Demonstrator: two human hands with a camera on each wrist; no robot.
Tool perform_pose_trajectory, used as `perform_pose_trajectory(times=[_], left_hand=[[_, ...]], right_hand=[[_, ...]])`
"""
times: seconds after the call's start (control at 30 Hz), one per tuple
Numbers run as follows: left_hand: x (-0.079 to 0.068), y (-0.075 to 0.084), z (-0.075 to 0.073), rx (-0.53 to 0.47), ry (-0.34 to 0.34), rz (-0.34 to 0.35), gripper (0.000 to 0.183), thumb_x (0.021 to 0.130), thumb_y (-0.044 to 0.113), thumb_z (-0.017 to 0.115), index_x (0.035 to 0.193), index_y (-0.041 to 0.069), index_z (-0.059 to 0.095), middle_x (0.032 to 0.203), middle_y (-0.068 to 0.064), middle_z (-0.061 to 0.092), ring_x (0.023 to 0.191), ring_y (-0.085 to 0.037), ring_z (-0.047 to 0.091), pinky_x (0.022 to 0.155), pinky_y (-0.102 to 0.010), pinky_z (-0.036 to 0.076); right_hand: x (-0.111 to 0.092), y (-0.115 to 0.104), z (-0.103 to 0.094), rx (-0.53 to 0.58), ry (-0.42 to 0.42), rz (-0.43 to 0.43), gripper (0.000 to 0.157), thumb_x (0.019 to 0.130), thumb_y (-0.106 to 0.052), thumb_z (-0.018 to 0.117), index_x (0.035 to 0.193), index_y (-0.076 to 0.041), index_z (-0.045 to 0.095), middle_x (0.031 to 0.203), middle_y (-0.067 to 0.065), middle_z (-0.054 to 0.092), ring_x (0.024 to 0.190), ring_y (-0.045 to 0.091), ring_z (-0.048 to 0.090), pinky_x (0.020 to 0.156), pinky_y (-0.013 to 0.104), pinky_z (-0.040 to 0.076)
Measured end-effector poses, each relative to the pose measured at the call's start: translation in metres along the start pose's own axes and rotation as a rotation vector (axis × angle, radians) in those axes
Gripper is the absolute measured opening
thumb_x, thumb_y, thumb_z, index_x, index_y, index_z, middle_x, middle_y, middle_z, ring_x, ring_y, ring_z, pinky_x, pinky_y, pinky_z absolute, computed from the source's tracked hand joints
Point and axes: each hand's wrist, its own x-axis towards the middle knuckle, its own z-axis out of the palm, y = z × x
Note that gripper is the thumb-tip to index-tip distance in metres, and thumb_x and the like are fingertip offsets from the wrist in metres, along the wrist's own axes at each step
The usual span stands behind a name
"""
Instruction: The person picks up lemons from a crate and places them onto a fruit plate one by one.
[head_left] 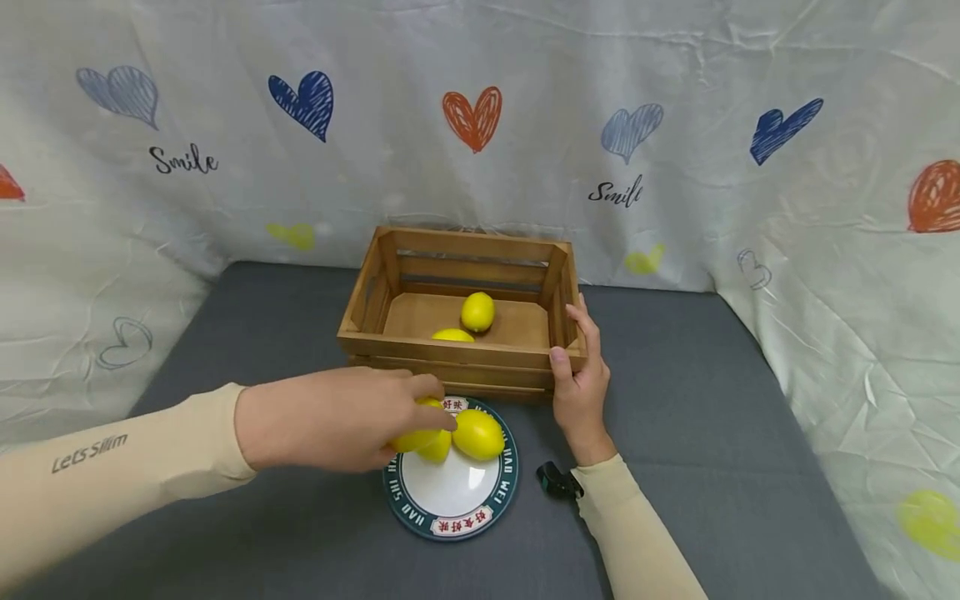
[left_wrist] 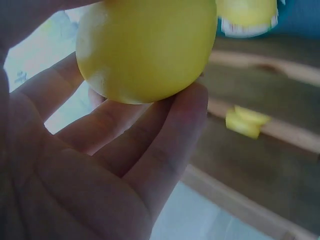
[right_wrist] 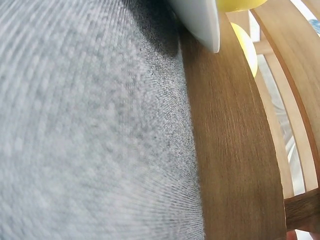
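A wooden crate (head_left: 457,348) stands at the back middle of the grey table with two lemons inside, one whole (head_left: 477,312) and one half hidden by the front wall (head_left: 452,335). In front of it lies a white plate with a dark green rim (head_left: 452,513) bearing lemons. My left hand (head_left: 341,419) grips one lemon (head_left: 417,438) over the plate; the left wrist view shows that lemon (left_wrist: 147,47) held at my fingertips (left_wrist: 187,107). Another lemon (head_left: 477,434) lies beside it on the plate. My right hand (head_left: 579,379) holds the crate's right front corner.
A pale cloth with hearts and "Smile" lettering (head_left: 480,125) hangs behind and at both sides of the table. A small black object (head_left: 552,479) sits by my right wrist. The right wrist view shows the grey mat (right_wrist: 90,125), the crate's wood (right_wrist: 235,150) and the plate's edge (right_wrist: 200,22).
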Motion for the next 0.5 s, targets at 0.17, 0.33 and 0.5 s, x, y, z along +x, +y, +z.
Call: perform_pose_trajectory(times=[0.17,0.33,0.5], left_hand=[[0.003,0.006,0.026,0.067,0.005,0.078,0.066,0.087,0.005,0.083,0.144,0.032,0.068,0.136,0.0,0.065,0.099,-0.015,0.063,0.076,-0.025,0.056],[0.007,0.01,0.049,0.071,-0.018,0.109,0.062,0.086,0.003,0.083,0.14,0.032,0.071,0.135,0.002,0.067,0.094,-0.014,0.062,0.08,-0.026,0.057],[0.01,0.011,0.067,0.05,-0.035,0.103,0.061,0.086,0.002,0.082,0.137,0.034,0.072,0.139,0.004,0.067,0.095,-0.014,0.064,0.085,-0.03,0.059]], right_hand=[[0.0,0.0,-0.001,0.016,0.006,0.005,0.06,0.105,-0.051,0.059,0.157,-0.02,0.052,0.175,0.002,0.039,0.162,0.029,0.038,0.131,0.064,0.027],[0.001,-0.016,0.0,0.032,0.009,0.013,0.057,0.105,-0.038,0.059,0.155,-0.012,0.052,0.175,0.011,0.039,0.162,0.033,0.038,0.131,0.066,0.025],[0.003,-0.042,-0.001,0.048,0.01,0.009,0.061,0.107,-0.046,0.057,0.154,-0.008,0.052,0.173,0.016,0.04,0.162,0.036,0.038,0.13,0.068,0.026]])
